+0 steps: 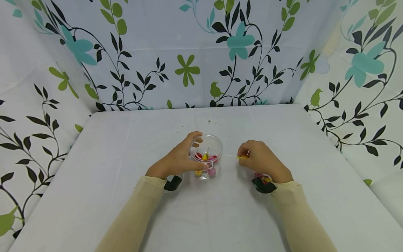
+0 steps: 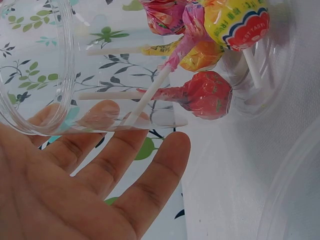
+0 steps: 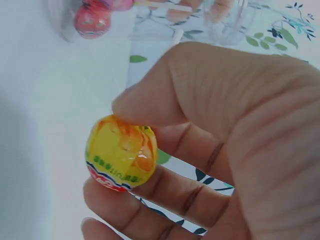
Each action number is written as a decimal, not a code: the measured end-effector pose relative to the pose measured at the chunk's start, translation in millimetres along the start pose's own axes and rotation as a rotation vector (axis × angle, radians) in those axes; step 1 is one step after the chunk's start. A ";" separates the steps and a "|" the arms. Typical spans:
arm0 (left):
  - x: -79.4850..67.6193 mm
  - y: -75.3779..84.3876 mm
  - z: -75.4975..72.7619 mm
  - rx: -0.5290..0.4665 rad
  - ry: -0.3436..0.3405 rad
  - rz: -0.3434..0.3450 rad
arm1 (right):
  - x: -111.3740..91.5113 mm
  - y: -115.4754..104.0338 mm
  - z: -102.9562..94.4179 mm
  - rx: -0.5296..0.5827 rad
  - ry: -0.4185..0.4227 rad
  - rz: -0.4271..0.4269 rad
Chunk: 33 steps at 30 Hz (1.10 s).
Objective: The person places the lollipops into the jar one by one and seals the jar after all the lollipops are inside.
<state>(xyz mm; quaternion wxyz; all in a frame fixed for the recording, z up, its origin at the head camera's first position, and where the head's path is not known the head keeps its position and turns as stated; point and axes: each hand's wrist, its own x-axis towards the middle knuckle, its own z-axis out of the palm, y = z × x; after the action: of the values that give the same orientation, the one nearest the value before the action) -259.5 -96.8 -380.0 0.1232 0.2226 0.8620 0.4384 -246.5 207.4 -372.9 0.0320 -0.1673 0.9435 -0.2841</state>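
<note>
A clear plastic jar (image 1: 205, 169) stands on the table with several wrapped lollipops inside, among them a red lollipop (image 2: 207, 95) and a yellow one with a red label (image 2: 237, 22). My left hand (image 1: 177, 158) grips the jar's left side, thumb at the front and fingers behind. To the right of the jar, my right hand (image 1: 259, 157) pinches a yellow lollipop (image 3: 121, 155) between thumb and fingers, its white stick pointing toward the jar. More wrapped lollipops (image 1: 263, 177) lie under the right wrist, partly hidden by the black wrist camera.
A white cloth covers the table (image 1: 201, 217). Patterned curtains (image 1: 141, 52) with leaves and flowers enclose its back and sides. In the left wrist view, a clear curved rim (image 2: 272, 200) lies on the table beside the jar. Small dark specks dot the cloth behind the jar.
</note>
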 end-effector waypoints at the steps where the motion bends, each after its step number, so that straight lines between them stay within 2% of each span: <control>1: 0.1 -0.2 0.0 0.002 0.000 0.000 | 0.4 0.3 -1.3 0.004 0.013 -0.003; 10: 0.6 -1.9 -0.7 -0.004 -0.008 0.017 | 1.3 -4.9 -12.4 0.039 0.121 -0.018; 19: -0.5 -1.2 -0.7 -0.008 -0.008 0.026 | 3.7 -15.4 -18.6 0.049 0.241 -0.105; 33: -0.5 -0.2 -0.3 0.000 0.000 0.026 | 6.1 -34.6 -23.5 0.079 0.310 -0.178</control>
<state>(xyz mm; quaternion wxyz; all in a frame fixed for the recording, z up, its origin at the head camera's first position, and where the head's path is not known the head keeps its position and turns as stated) -259.3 -97.4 -380.0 0.1177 0.2338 0.8592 0.4397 -245.6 190.6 -334.1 -0.1327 -0.2031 0.9067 -0.3450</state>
